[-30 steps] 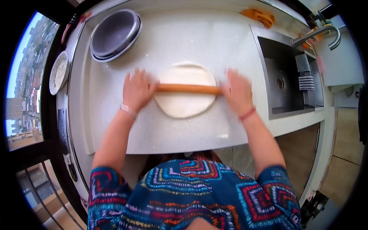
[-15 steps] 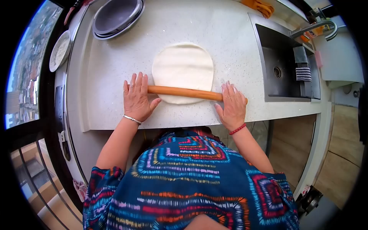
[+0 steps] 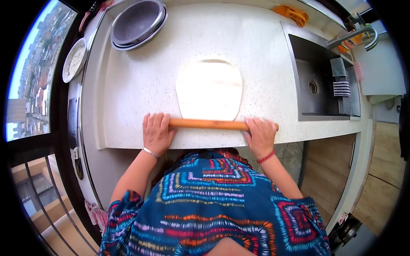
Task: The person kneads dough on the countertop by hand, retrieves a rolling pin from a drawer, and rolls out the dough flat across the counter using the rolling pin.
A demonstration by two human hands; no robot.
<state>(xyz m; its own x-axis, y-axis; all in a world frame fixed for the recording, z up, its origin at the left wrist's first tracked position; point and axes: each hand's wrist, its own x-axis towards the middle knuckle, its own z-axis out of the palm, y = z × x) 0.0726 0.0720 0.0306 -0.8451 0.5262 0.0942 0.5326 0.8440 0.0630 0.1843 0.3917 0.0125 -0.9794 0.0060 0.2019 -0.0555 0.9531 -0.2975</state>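
Note:
A wooden rolling pin (image 3: 209,123) lies level along the near edge of a flat, pale sheet of dough (image 3: 209,89). My left hand (image 3: 157,134), with a silver bracelet at the wrist, is curled over the pin's left end. Over its right end is my right hand (image 3: 261,137), wearing a red beaded bracelet and slightly blurred. Both hands press from above, and the pin's left tip is hidden under the fingers.
Stacked grey bowls (image 3: 139,23) stand at the back left of the counter (image 3: 265,68). A plate of white powder (image 3: 74,60) and a knife (image 3: 73,121) lie on the window ledge. To the right are a sink (image 3: 314,98) and faucet (image 3: 352,36); an orange cloth (image 3: 291,15) lies behind.
Both hands have drawn the rolling pin toward my body, from across the dough to its near edge. My fingers, flatter before, now curl over the pin. The view has shifted slightly.

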